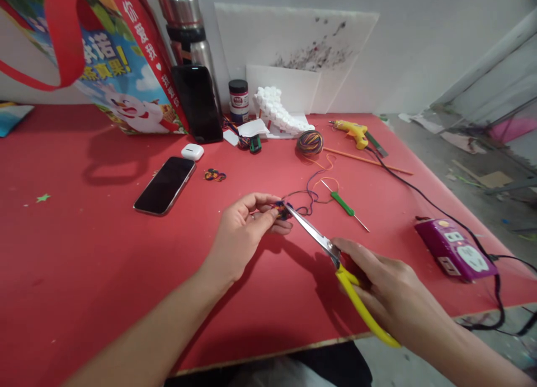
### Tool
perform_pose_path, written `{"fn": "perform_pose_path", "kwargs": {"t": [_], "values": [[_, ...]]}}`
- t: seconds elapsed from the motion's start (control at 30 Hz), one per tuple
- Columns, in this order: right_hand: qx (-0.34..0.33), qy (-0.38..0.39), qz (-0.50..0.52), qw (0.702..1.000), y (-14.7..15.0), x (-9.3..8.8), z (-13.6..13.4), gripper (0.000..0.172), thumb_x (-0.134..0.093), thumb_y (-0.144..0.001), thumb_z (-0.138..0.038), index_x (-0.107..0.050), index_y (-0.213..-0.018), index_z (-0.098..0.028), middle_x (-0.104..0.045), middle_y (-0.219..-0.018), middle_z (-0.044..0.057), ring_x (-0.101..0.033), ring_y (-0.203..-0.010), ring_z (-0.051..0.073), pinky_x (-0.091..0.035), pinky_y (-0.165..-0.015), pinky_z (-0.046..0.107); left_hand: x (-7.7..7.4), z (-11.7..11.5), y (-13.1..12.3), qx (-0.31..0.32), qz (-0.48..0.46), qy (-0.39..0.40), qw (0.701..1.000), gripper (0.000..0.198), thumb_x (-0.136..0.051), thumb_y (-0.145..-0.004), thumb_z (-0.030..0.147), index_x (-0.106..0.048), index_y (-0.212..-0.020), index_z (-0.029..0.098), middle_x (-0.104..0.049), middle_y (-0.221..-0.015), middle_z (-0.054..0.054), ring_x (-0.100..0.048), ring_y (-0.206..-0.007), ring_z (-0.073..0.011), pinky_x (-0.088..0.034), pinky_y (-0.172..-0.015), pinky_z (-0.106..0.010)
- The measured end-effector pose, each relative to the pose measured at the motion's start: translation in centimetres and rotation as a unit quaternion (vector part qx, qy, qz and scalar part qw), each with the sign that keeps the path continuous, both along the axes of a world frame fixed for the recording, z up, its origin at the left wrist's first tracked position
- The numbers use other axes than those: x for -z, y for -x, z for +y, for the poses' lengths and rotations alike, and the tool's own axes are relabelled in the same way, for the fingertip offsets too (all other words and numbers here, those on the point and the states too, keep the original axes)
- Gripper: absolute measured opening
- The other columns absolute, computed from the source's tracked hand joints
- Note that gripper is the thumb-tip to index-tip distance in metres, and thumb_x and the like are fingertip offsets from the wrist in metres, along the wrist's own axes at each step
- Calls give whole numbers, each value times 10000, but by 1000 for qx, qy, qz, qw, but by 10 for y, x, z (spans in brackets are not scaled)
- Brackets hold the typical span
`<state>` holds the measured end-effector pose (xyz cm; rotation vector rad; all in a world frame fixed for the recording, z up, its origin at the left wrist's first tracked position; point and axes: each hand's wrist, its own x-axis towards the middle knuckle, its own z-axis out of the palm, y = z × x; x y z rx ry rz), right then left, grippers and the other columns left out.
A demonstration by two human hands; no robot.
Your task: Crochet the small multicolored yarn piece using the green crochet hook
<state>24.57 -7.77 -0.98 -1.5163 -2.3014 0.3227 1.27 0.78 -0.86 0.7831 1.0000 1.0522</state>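
Observation:
Between the thumb and fingers of my left hand (247, 227) is a small dark multicoloured crochet piece (282, 210). My right hand (384, 281) grips yellow-handled scissors (363, 311), whose blades point up and left. The blade tips touch or overlap the piece's edge, and the blades look nearly closed. Loose yarn (311, 194) runs from the piece back to a multicoloured yarn ball (310, 143). A green-handled crochet hook (343, 203) lies just right of the yarn. Another small crochet piece (215, 175) rests on the table, beyond my left hand.
On the red table (104, 264) lie a phone (165, 185) and a white case (192, 151). A second phone (198, 103) leans on a steel flask (180, 9) beside a gift bag (138, 104). At right are a glue gun (352, 132) and a purple power strip (457, 250) with cables.

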Motion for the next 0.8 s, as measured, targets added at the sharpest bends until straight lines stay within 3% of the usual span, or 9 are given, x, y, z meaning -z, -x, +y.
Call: {"fn": "perform_pose_path", "kwargs": {"t": [0.17, 0.3, 0.43, 0.53, 0.63, 0.73, 0.8], "values": [[88, 20, 34, 995, -12, 9, 1, 272, -539, -1016, -322, -619, -1253, -215, -598, -591, -44, -556, -423, 153, -404, -442, 231, -1, -1, 1, -4, 9, -2, 1000, 134, -799, -795, 175, -727, -902, 138, -777, -748, -21, -782, -619, -174, -652, -647, -265], [131, 32, 31, 990, -26, 8, 1, 294, -557, -1039, -415, -607, -1261, -230, -599, -587, -40, -546, -426, 159, -397, -433, 239, 0, 2, 2, -2, 40, 2, 999, 136, -780, -796, 189, -727, -909, 137, -753, -701, -18, -753, -590, -167, -623, -578, -254], [42, -7, -44, 998, -32, 5, 3, 262, -514, -1046, -350, -623, -1231, -200, -712, -692, 21, -655, -475, 185, -438, -436, 264, 7, 9, 7, -24, 73, -25, 997, 149, -771, -798, 210, -739, -926, 141, -752, -740, -20, -737, -599, -158, -613, -581, -262], [-37, -17, -84, 996, -29, 10, 7, 274, -509, -1052, -293, -638, -1268, -184, -785, -955, 104, -779, -693, 237, -568, -559, 311, 12, 14, 11, -57, 77, -47, 994, 184, -799, -767, 207, -744, -931, 143, -775, -824, -28, -747, -627, -145, -629, -674, -275], [-77, -6, -93, 993, -21, 10, 11, 286, -528, -1051, -242, -657, -1302, -197, -773, -1081, 128, -794, -849, 257, -634, -687, 356, 15, 17, 13, -71, 65, -48, 994, 227, -825, -736, 207, -745, -940, 144, -781, -857, -35, -765, -671, -161, -640, -722, -298], [-133, 7, -65, 989, -10, -7, 18, 270, -504, -1081, -243, -697, -1268, -223, -771, -1171, 134, -784, -945, 243, -647, -779, 356, 15, 17, 13, -66, 68, -48, 994, 233, -830, -723, 206, -746, -932, 146, -779, -870, -33, -759, -668, -156, -637, -709, -291], [-156, -6, -46, 987, -2, -22, 27, 286, -454, -1100, -224, -724, -1195, -215, -795, -1111, 122, -784, -902, 229, -635, -766, 349, 14, 16, 12, -52, 81, -48, 994, 229, -827, -728, 218, -752, -932, 148, -781, -872, -35, -744, -643, -149, -631, -669, -281]]}}
